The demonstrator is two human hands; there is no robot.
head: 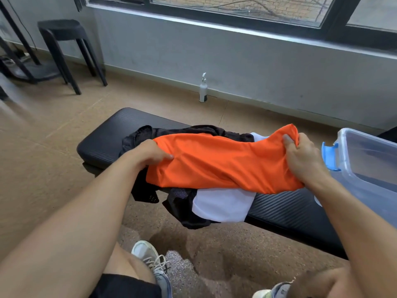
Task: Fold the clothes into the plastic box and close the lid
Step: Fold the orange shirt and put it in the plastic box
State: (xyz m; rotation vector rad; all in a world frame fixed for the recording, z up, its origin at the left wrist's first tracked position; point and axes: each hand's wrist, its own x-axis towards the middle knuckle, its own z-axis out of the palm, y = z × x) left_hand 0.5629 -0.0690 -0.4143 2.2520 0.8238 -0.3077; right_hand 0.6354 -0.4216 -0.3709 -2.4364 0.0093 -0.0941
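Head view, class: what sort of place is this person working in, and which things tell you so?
Probably a plain workroom or gym-like room, not a bedroom: a padded black bench serves as the work surface, a black stool stands by a bare grey wall, and the floor is speckled and hard.

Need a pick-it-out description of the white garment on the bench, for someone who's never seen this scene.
Find the black padded bench running across the middle of the floor. On it lies a clothes pile topped by the orange garment that both hands grip. The white garment sticks out from under the orange one at the near edge, beside the black mesh garment; it is the only white piece there.
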